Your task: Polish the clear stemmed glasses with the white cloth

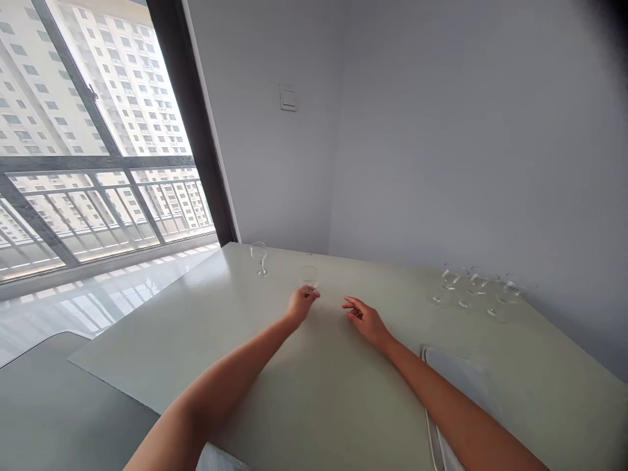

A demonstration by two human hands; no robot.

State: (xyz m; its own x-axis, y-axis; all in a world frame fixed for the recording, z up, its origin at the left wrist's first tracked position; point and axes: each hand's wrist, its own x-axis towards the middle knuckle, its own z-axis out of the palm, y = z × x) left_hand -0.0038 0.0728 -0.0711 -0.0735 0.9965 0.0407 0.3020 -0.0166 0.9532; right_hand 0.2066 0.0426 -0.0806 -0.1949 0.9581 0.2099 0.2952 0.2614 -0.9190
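My left hand point(303, 303) is at the far middle of the pale green table top point(206, 327), its fingers bunched around the lower stem of a clear wine glass point(309, 275). The hand hides the stem and foot of that glass. My right hand point(366, 320) rests a short way to the right, fingers loosely curled and holding nothing. Another clear wine glass point(260, 258) stands upright near the far edge, left of my left hand. Several clear glasses point(473, 291) are grouped at the far right, and their exact poses are hard to make out.
A folded grey cloth point(454, 386) lies on the table under my right forearm. The table's far side meets a pale wall point(417, 163) with a light switch point(288, 98). A large window with a railing point(98, 196) is at the left.
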